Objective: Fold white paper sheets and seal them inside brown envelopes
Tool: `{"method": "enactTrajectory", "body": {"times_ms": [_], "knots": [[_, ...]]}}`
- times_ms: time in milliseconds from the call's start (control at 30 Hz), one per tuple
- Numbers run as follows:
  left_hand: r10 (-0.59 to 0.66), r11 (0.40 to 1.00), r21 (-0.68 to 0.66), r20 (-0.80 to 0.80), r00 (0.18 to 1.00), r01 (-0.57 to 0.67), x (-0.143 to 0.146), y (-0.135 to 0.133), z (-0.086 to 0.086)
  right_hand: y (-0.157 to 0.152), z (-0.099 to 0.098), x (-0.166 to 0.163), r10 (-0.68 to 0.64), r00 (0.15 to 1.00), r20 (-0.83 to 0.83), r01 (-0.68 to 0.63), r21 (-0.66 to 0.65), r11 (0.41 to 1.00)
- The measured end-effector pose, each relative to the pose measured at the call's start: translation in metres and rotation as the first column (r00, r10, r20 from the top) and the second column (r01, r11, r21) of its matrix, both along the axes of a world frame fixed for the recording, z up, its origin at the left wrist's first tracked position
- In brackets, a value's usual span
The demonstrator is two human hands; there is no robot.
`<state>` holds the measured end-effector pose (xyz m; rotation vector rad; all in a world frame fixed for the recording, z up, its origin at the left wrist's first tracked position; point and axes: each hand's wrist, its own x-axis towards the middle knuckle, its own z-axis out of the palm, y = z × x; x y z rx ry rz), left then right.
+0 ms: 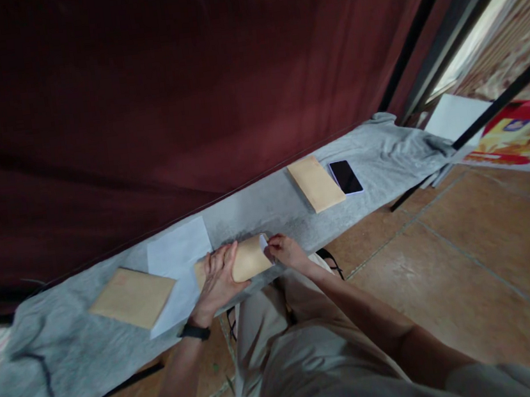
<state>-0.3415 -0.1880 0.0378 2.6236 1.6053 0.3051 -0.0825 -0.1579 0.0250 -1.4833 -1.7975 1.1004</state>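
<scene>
A brown paper envelope (252,258) lies near the front edge of the narrow cloth-covered table, its right end bowed open. White paper (265,246) shows inside that opening. My left hand (219,273) grips the envelope's left part from above, fingers over the top and thumb along the near side. At the open end, my right hand (288,251) has its fingers pinched together at the edge of the white paper; the fingertips are partly hidden. White sheets (179,251) lie to the left, partly under a second brown envelope (135,296).
Farther right on the grey cloth (256,206) lie another brown envelope (316,184) and a phone (346,177). A dark red curtain (176,106) hangs along the table's far side. Black metal bars and a red-yellow box (523,136) stand at the right.
</scene>
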Motion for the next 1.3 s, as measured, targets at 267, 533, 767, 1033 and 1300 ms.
{"method": "enactTrajectory", "body": {"times_ms": [267, 533, 767, 1033, 1300], "knots": [[-0.015, 1.0, -0.004, -0.002, 1.0, 0.015, 0.006, 0.001, 0.001, -0.002, 0.0, -0.01, -0.053, 0.991, 0.121, 0.06, -0.057, 0.997], [-0.012, 1.0, -0.024, 0.001, 1.0, 0.012, 0.006, 0.001, 0.0, -0.004, 0.0, -0.015, -0.106, 0.983, 0.147, 0.116, -0.059, 0.991], [-0.015, 0.999, -0.042, -0.007, 1.0, 0.015, 0.006, 0.001, 0.001, -0.004, -0.001, -0.014, -0.102, 0.986, 0.129, 0.107, -0.027, 0.994], [-0.011, 0.999, -0.048, -0.001, 1.0, 0.011, 0.007, 0.003, 0.002, -0.004, 0.001, -0.018, -0.108, 0.972, 0.21, 0.11, 0.001, 0.994], [-0.036, 0.998, -0.049, -0.024, 0.999, 0.035, 0.011, 0.008, 0.009, -0.006, -0.001, -0.015, -0.256, 0.963, 0.084, 0.262, -0.075, 0.962]]}}
